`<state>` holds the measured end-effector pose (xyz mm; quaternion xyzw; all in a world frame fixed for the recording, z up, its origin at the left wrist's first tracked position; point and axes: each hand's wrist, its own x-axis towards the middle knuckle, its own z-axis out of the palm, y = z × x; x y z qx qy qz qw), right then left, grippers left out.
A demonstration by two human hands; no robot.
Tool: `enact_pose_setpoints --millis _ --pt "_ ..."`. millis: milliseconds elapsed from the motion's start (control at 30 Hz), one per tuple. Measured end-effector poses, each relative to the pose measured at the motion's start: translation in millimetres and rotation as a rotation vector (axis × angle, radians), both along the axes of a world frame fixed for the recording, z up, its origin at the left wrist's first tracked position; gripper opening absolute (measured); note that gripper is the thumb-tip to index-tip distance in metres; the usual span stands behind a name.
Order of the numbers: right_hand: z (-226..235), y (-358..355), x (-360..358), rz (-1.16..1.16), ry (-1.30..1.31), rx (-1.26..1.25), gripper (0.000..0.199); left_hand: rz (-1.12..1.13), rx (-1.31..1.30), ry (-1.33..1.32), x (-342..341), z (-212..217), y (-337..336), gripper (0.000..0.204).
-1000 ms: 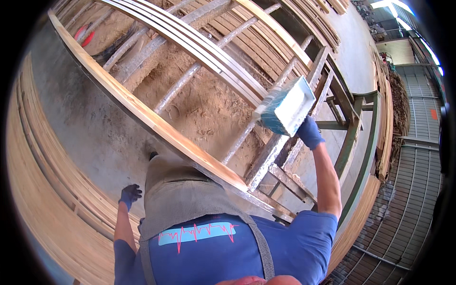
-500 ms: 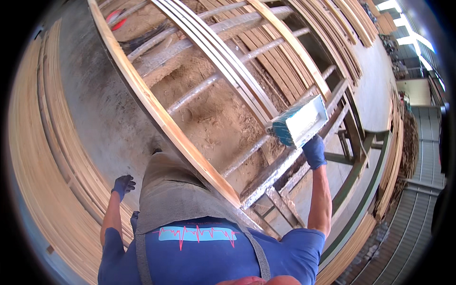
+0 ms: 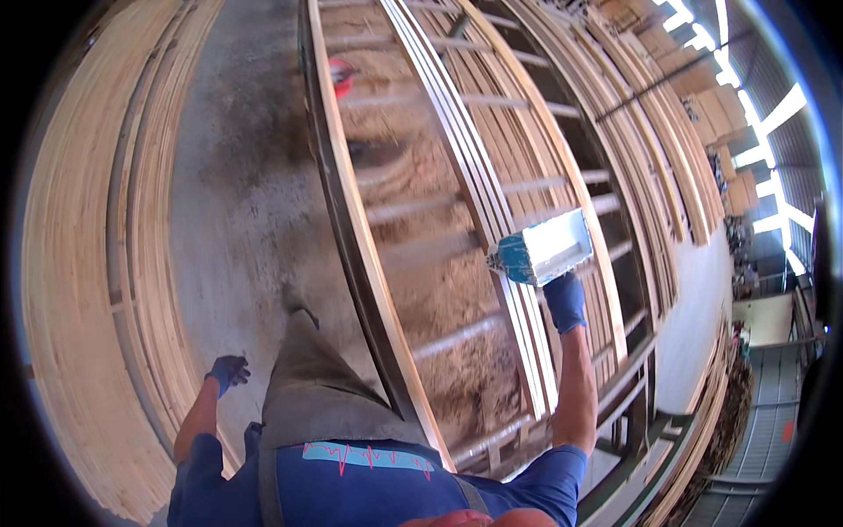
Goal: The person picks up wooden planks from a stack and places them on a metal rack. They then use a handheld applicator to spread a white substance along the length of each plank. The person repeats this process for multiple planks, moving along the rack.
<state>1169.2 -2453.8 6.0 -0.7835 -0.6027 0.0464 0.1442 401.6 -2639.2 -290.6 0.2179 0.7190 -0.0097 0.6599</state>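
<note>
In my gloved right hand [image 3: 565, 303] is an open box-shaped container [image 3: 537, 253], blue and crusted outside, white inside. My fingers close around its near side. The container sits on or just over a row of narrow wooden strips [image 3: 530, 342] whose top edges look white; its exact contact with them is hidden. These strips lie side by side across the metal bars of a long rack [image 3: 457, 338]. Away from the rack, my gloved left hand [image 3: 230, 374] hangs at my left side, fingers apart and holding nothing.
A pale board [image 3: 364, 220] runs along the rack's near side, another board [image 3: 571, 158] beyond the strips. Sawdust and a red object [image 3: 341, 77] show beneath the bars. Long timber stacks [image 3: 88, 220] lie left of the concrete floor [image 3: 241, 193]; more lumber [image 3: 650, 132] lies right.
I have stepped forward along the rack, and the view has turned. The container has moved along the strips with my right hand, and white-topped strip ends now show behind it.
</note>
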Motion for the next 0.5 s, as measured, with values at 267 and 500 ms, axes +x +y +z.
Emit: enact_pose_setpoints --millis 267,500 --pt "-14.6 239.3 -77.6 0.195 -0.011 0.085 0.041 0.135 0.035 0.040 -104.2 30.1 174.6 0.033" --pt "-1.4 472.9 -187.3 -0.050 0.198 -0.065 0.043 0.288 0.302 0.058 -193.1 63.7 397.8 0.031"
